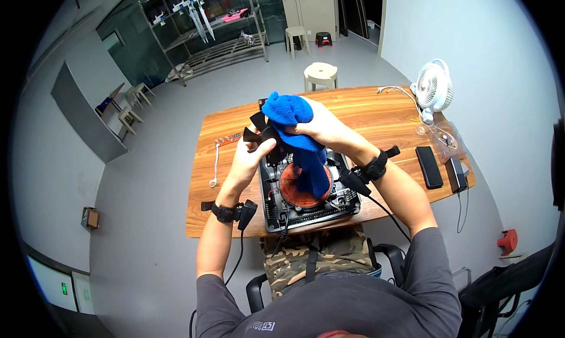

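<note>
Gripping a black fan wheel (268, 135) w/ the L hand (248, 160): thumb over its near side, other fingers mostly hidden, blades sticking out up & left of the hold. R hand (318, 126), just right & a bit higher, is clamped on a bunched blue cloth (288, 110); part bulges above that grip, rest hangs below it. Cloth overlaps the fan wheel's R side in view; can't tell how firmly they touch.

Below both grips: open black appliance shell (306, 218) w/ a round copper-colored coil (288, 185) in it. Cloth's tail hangs in front of the coil; can't tell if it rests on it. Shell sits on the wood table (365, 111).

Left of the L grip: orange strip (228, 139) & slim ring-ended tool (216, 165). Well right of the R grip: black case (429, 167); farther out & up, white desk fan (434, 85).
</note>
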`<state>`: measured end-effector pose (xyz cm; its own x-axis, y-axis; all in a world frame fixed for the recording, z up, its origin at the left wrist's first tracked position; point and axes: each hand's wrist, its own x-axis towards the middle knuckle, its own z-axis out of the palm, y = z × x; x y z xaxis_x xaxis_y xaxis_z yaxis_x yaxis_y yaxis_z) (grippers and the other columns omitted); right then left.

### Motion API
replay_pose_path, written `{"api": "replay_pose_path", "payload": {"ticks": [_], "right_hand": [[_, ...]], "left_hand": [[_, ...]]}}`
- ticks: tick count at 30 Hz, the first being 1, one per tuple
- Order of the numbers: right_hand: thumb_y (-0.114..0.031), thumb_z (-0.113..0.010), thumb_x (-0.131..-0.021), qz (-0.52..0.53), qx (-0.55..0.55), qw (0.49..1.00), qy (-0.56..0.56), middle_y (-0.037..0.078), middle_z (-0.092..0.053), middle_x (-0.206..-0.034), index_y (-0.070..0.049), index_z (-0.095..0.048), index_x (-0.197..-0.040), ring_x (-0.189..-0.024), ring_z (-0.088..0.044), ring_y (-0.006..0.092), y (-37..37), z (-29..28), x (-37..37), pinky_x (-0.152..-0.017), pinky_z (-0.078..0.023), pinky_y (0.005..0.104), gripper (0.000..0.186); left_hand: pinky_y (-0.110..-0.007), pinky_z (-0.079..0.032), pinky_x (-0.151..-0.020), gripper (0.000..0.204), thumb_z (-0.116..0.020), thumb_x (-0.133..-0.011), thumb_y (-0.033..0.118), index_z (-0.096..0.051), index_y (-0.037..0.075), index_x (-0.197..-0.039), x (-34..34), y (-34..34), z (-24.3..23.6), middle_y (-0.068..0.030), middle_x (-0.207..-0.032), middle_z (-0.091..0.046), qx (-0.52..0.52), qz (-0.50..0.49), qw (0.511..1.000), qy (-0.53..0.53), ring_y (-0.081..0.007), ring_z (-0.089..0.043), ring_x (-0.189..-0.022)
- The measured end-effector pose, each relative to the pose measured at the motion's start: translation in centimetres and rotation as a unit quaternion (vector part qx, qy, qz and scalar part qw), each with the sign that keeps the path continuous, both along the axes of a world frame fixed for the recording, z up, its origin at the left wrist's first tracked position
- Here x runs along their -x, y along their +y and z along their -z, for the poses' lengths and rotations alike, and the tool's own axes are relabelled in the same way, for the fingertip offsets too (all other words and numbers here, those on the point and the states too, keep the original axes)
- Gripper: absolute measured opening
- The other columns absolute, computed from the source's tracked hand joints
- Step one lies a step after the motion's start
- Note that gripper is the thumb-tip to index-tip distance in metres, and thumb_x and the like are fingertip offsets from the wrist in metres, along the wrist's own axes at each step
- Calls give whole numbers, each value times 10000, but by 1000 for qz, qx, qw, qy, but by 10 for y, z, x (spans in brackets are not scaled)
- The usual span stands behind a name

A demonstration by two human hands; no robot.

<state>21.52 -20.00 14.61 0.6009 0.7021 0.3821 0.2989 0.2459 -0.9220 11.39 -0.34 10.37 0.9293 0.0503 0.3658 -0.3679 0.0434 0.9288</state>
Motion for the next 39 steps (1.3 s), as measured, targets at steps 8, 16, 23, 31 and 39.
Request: {"api": "replay_pose_path", "payload": {"ticks": [8,16,23,31,39], "right_hand": [[-62,-728,-863,-9,-5,999,46,89,-695,-1179,-11,-605,-1302,-1073,-655,166,-6,-1,-7,-992,-523,342,458],[-202,-730,-958,-19,-133,981,139,57,-616,-1201,-45,-491,-1360,-1099,-616,155,-1,5,-12,-962,-534,336,493],[-157,-810,-882,13,-104,991,86,101,-586,-1268,-9,-428,-1389,-1185,-580,178,23,15,-2,-1021,-509,354,651],[-142,-842,-838,7,-66,997,28,85,-650,-1154,1,-547,-1280,-1073,-622,149,14,10,-7,-969,-533,327,550],[-109,-782,-879,71,-117,988,67,89,-675,-1153,0,-545,-1291,-1072,-656,167,0,6,-15,-961,-545,331,487]], "left_hand": [[-273,-540,-803,301,-675,-996,232,-647,2,-1188,-2,12,11,-30,-1036,-700,-28,-17,998,53,-101,-651,-897],[-290,-534,-884,231,-649,-1025,212,-657,41,-1179,-9,10,0,-34,-1071,-703,173,-57,983,-37,-107,-655,-949],[-253,-515,-847,174,-678,-1007,145,-657,46,-1148,-13,-15,3,8,-1039,-690,106,-78,990,-43,-67,-625,-925],[-265,-525,-840,191,-744,-955,148,-717,-2,-1071,-5,-5,-1,-39,-968,-729,59,-87,994,10,-104,-661,-869],[-274,-538,-835,238,-758,-953,188,-712,-14,-1068,-8,-1,1,-50,-1010,-730,134,-147,978,-59,-129,-679,-883]]}}
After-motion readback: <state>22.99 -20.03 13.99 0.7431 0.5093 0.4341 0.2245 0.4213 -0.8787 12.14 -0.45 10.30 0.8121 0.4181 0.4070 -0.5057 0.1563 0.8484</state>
